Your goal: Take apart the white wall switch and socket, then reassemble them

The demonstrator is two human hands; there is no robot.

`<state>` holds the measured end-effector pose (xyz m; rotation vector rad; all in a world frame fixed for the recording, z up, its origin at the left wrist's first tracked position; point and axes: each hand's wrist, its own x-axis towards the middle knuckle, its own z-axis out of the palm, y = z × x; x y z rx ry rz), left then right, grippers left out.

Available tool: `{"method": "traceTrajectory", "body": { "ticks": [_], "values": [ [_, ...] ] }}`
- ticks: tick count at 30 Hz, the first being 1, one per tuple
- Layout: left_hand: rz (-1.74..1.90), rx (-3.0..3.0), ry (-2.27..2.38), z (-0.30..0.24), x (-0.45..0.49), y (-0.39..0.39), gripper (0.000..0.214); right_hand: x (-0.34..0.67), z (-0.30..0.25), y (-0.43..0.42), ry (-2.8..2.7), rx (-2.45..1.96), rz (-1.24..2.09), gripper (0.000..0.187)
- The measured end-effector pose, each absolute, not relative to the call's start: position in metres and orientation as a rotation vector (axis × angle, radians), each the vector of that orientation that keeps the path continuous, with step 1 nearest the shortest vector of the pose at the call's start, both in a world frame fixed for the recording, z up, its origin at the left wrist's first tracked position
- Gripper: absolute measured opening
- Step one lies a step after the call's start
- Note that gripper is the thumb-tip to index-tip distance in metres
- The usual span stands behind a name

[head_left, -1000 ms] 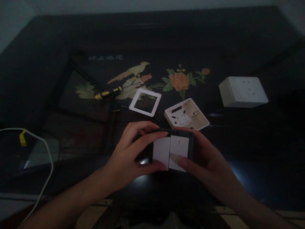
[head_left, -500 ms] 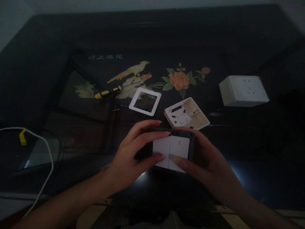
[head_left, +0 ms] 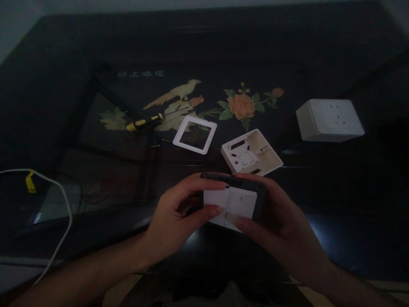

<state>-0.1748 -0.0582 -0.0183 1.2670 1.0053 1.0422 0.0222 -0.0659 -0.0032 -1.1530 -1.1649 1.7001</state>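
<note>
At lower centre, the half-curled left hand (head_left: 172, 211) and right hand (head_left: 279, 219) clasp the switch (head_left: 243, 202), white frame (head_left: 190, 147) and box (head_left: 254, 154) unattached.

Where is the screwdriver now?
In the head view, left of centre: the screwdriver lies on the dark table below the bird design, its handle left of the white frame.

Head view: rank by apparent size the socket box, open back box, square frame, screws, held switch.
1. Socket box
2. Open back box
3. Square frame
4. Screws, both about alike
Held switch: unranked; partly covered and nearer the camera.
</note>
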Motion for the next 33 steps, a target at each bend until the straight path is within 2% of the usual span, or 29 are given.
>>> {"method": "traceTrajectory", "body": {
  "ticks": [3,9,11,14,16,21,24,28,33],
  "values": [
    [1.029,1.209,1.004,-0.0175,-0.1755,-0.0568,0.036,0.0217,-0.0037,-0.0661,-1.146,-1.127,1.722,0.045],
    [0.914,1.128,1.011,-0.0148,-0.1767,-0.0543,0.021,0.0222,-0.0054,-0.0700,-1.195,-1.120,1.668,0.048],
    [0.912,1.133,1.004,-0.0142,-0.1769,-0.0544,0.030,0.0226,-0.0059,-0.0705,-1.199,-1.113,1.678,0.048],
    [0.908,1.090,0.984,-0.0148,-0.1778,-0.0550,0.057,0.0231,-0.0066,-0.0698,-1.217,-1.096,1.692,0.048],
    [0.889,1.025,0.958,-0.0156,-0.1788,-0.0550,0.064,0.0234,-0.0071,-0.0695,-1.245,-1.101,1.678,0.050],
    [0.853,0.867,0.911,-0.0165,-0.1801,-0.0535,0.040,0.0239,-0.0083,-0.0700,-1.343,-1.091,1.606,0.056],
    [0.847,0.825,0.906,-0.0164,-0.1792,-0.0532,0.033,0.0230,-0.0083,-0.0696,-1.357,-1.098,1.574,0.056],
    [0.896,0.885,0.929,-0.0167,-0.1764,-0.0542,0.035,0.0216,-0.0072,-0.0674,-1.311,-1.109,1.581,0.057],
    [0.903,0.950,0.921,-0.0148,-0.1758,-0.0531,0.050,0.0221,-0.0038,-0.0639,-1.181,-1.075,1.685,0.056]
  ]
}}
